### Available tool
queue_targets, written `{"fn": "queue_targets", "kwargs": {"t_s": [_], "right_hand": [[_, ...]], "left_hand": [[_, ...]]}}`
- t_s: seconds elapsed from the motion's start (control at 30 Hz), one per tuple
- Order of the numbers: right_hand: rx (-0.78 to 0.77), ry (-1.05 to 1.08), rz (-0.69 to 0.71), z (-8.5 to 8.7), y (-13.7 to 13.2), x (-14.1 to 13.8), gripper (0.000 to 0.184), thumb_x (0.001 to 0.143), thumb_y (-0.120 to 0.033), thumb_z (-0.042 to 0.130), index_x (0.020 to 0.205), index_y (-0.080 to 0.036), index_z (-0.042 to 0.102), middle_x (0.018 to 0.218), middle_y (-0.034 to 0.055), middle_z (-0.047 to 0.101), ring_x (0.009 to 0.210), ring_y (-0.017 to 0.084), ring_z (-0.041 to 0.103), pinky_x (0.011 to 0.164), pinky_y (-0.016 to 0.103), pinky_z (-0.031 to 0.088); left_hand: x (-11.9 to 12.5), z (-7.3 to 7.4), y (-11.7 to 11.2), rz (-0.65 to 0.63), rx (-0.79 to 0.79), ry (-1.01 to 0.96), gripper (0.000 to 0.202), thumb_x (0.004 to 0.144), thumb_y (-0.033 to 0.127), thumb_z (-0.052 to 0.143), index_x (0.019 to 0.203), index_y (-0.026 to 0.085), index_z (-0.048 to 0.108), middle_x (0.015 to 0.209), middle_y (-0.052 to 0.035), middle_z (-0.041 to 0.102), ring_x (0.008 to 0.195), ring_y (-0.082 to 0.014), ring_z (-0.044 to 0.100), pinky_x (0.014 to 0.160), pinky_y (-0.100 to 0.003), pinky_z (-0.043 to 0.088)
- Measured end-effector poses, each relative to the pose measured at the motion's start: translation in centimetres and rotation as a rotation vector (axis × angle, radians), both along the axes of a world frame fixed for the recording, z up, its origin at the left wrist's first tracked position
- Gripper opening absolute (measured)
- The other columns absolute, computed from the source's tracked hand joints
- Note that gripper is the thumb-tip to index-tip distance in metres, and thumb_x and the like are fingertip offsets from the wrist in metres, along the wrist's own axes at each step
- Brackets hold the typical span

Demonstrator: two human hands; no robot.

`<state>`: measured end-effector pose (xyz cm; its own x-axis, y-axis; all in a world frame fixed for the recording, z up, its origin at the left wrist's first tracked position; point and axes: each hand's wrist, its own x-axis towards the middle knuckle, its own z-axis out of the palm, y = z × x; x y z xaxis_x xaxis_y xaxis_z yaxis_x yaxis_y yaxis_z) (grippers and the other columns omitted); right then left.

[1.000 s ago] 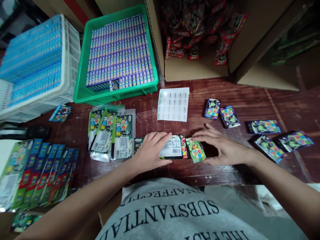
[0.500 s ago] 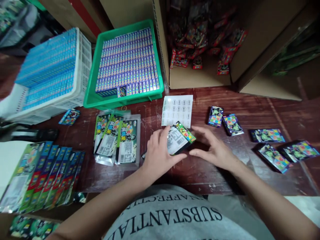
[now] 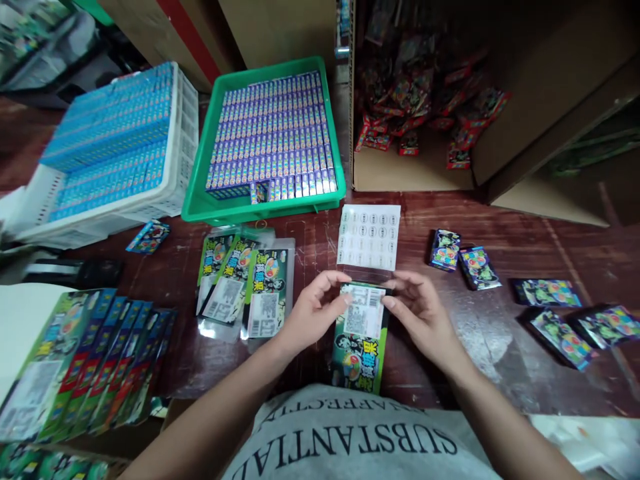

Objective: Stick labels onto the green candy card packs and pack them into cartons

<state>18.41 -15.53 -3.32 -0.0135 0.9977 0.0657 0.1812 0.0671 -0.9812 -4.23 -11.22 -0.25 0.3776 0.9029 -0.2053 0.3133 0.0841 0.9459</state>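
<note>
A flat green-and-black candy packet (image 3: 360, 340) with a white printed label lies upside down in front of me, its lower end near my shirt. My left hand (image 3: 317, 310) pinches its upper left corner, thumb on the label. At the upper right corner, my right hand (image 3: 423, 313) grips with thumb on top and fingers behind. Just beyond the packet is a white sheet of round stickers (image 3: 369, 235), some spots paler than others. To the left, several similar packets in clear sleeves (image 3: 267, 293) overlap on the dark wooden table (image 3: 310, 257).
A green crate (image 3: 265, 217) holds rows of small purple boxes; a white basket (image 3: 187, 133) holds blue ones. Small dark boxes (image 3: 445, 250) lie on the right. An open carton (image 3: 415, 175) contains red packets. More packets stand in a row (image 3: 95, 360) at the left.
The candy packet has turned from a slant to upright toward me, its label end now pointing away. My right hand has closed on its corner; my left hand has moved to the other corner.
</note>
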Motion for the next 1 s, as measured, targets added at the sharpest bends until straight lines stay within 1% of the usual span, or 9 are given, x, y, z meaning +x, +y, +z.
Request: {"fn": "queue_targets", "kwargs": {"t_s": [0.07,0.13,0.23,0.3,0.4,0.5,0.7,0.87,1.0], "right_hand": [[-0.018,-0.035,-0.033,0.3,0.0,-1.0,0.03,0.098,-0.037,0.06,0.126,-0.028,0.058,0.11,0.0061,0.07,0.102,0.021,0.07,0.086,0.038,0.063],[-0.029,-0.06,-0.028,0.7,0.3,-1.6,0.019,0.098,-0.036,0.061,0.115,-0.027,0.065,0.11,0.0054,0.071,0.103,0.021,0.069,0.088,0.038,0.061],[-0.008,-0.014,-0.028,1.2,0.7,-1.9,0.012,0.096,-0.031,0.064,0.107,-0.027,0.07,0.119,0.0053,0.07,0.115,0.021,0.066,0.098,0.039,0.056],[-0.022,0.019,-0.054,1.3,0.9,-2.0,0.02,0.096,-0.028,0.065,0.116,-0.029,0.069,0.12,0.0048,0.071,0.115,0.02,0.066,0.101,0.04,0.054],[-0.052,0.008,-0.056,1.7,1.2,-2.0,0.028,0.095,-0.028,0.066,0.123,-0.033,0.069,0.115,0.003,0.074,0.107,0.018,0.069,0.098,0.039,0.055],[-0.08,-0.024,-0.006,2.7,1.7,-1.8,0.01,0.092,-0.032,0.07,0.099,-0.03,0.077,0.108,0.0021,0.076,0.105,0.019,0.069,0.097,0.038,0.054],[-0.356,-0.039,-0.047,4.5,3.0,-1.8,0.021,0.086,-0.045,0.075,0.089,-0.024,0.076,0.091,0.0017,0.077,0.083,0.018,0.068,0.08,0.035,0.053],[-0.391,-0.003,-0.049,4.4,3.7,-1.5,0.022,0.084,-0.045,0.077,0.083,-0.023,0.077,0.085,0.0008,0.077,0.078,0.016,0.067,0.079,0.033,0.053],[-0.393,0.0,-0.036,4.1,4.2,-1.2,0.022,0.083,-0.045,0.078,0.082,-0.023,0.077,0.085,0.0009,0.077,0.076,0.015,0.068,0.077,0.032,0.054]], "left_hand": [[-0.4,0.1,0.6,0.04,0.04,-0.01,0.019,0.097,0.037,0.055,0.107,0.021,0.062,0.121,-0.0093,0.068,0.113,-0.023,0.066,0.096,-0.047,0.057],[-0.5,0.1,0.9,0.09,0.032,-0.054,0.018,0.097,0.036,0.057,0.101,0.021,0.066,0.125,-0.0094,0.069,0.117,-0.0231,0.065,0.103,-0.047,0.053],[-0.4,-0.1,1.2,0.219,-0.083,-0.159,0.015,0.091,0.031,0.067,0.102,0.021,0.065,0.109,-0.0068,0.075,0.104,-0.0205,0.069,0.097,-0.042,0.053],[-0.5,-0.2,1.4,0.276,-0.16,-0.224,0.025,0.087,0.027,0.071,0.111,0.023,0.064,0.105,-0.005,0.076,0.099,-0.019,0.069,0.094,-0.038,0.053],[-0.9,-0.1,1.8,0.195,-0.231,-0.239,0.024,0.088,0.031,0.071,0.11,0.022,0.069,0.108,-0.006,0.075,0.101,-0.0192,0.068,0.094,-0.036,0.051],[-1.2,0.7,2.3,0.089,-0.2,-0.184,0.016,0.088,0.035,0.071,0.093,0.02,0.074,0.114,-0.0082,0.074,0.106,-0.0206,0.067,0.096,-0.037,0.05],[-0.8,2.1,3.4,0.081,-0.203,-0.11,0.013,0.084,0.031,0.074,0.087,0.018,0.073,0.087,-0.0043,0.075,0.08,-0.0158,0.066,0.078,-0.031,0.051],[-1.2,1.7,4.3,0.015,-0.271,-0.119,0.017,0.083,0.035,0.076,0.088,0.018,0.076,0.091,-0.0065,0.078,0.082,-0.0175,0.069,0.082,-0.035,0.054],[-1.6,1.2,4.8,-0.062,-0.27,-0.121,0.018,0.083,0.035,0.077,0.091,0.019,0.077,0.093,-0.0066,0.078,0.084,-0.0174,0.07,0.084,-0.035,0.055]]}}
